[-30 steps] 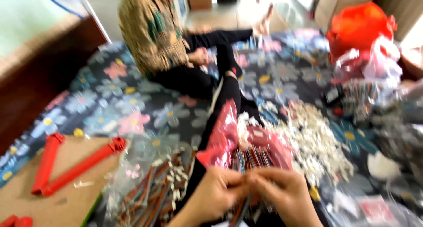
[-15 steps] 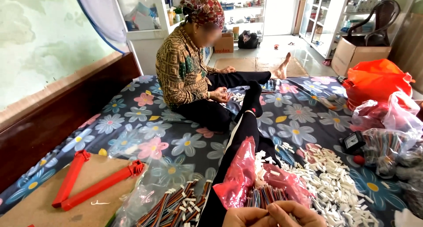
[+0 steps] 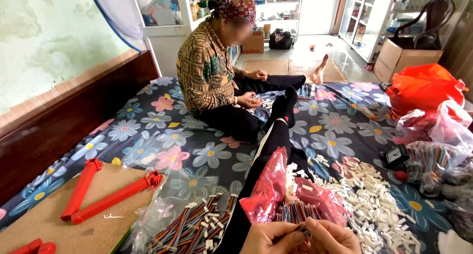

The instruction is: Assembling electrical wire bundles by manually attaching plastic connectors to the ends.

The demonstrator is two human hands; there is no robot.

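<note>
At the bottom edge of the view the left hand (image 3: 270,238) and the right hand (image 3: 331,237) meet, and the grip of each is pinched together on one small dark connector piece (image 3: 304,230) held between the fingertips, just above the person's lap. Right behind the hands lies a crumpled pink plastic bag (image 3: 270,191), thin and glossy, its mouth open; out of it spills a bundle of striped ribbon wires (image 3: 294,212), fine and multicoloured, lying side by side. To the right of the bag a loose heap of small white plastic connectors (image 3: 372,197), blocky and hard-edged, spreads over the flowered bedsheet (image 3: 212,153), a dark cloth printed with large blossoms. To the left, a clear plastic bag (image 3: 162,212), wrinkled and see-through, holds more coloured wires with white ends (image 3: 194,224), some sliding out of it. Beside that lies a flat brown board (image 3: 74,229) with a rough, cork-like face, carrying long red plastic bars (image 3: 111,199). On the far right stand an orange plastic bag (image 3: 423,86), full and puffy, and clear bags (image 3: 438,150) stuffed with dark wire bundles. Farther up the bed another person (image 3: 217,71) in a patterned shirt sits with both hands on small parts.
</note>
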